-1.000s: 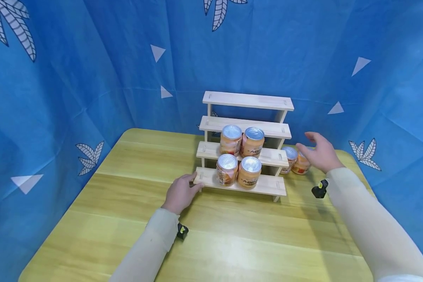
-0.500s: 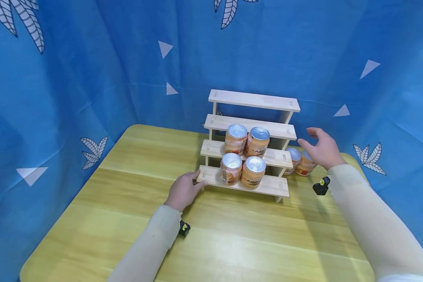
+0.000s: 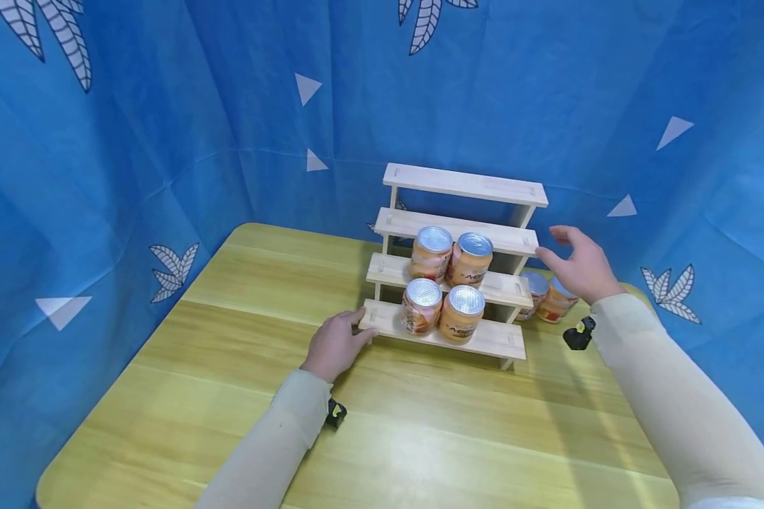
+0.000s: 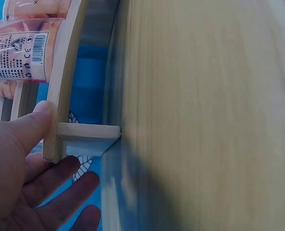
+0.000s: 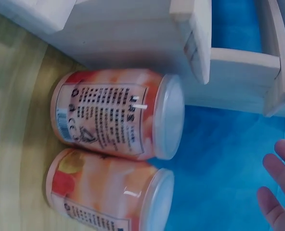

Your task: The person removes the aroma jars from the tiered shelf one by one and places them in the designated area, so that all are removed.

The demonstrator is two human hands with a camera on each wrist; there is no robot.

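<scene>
A pale wooden four-step display rack (image 3: 465,182) stands at the back of the table. My left hand (image 3: 337,344) pinches the left end of its lowest board; in the left wrist view the thumb (image 4: 34,120) lies on one face and fingers curl round the other. Two orange cans with silvery lids stand on the lowest step, among them a can (image 3: 461,314); two more, including another can (image 3: 430,254), stand on the step above. My right hand (image 3: 582,267) holds nothing, thumb close to the rack's right side, above two further cans (image 5: 113,115) on the table.
Blue cloth (image 3: 280,106) with white leaf and triangle prints hangs close behind and beside the yellow wooden table (image 3: 229,339). The two cans on the table sit side by side against the rack's right side panel (image 5: 118,38).
The head view has shifted a little, moving the scene rightward. My right hand has come nearer the rack's right side. My left hand keeps its hold on the lowest board.
</scene>
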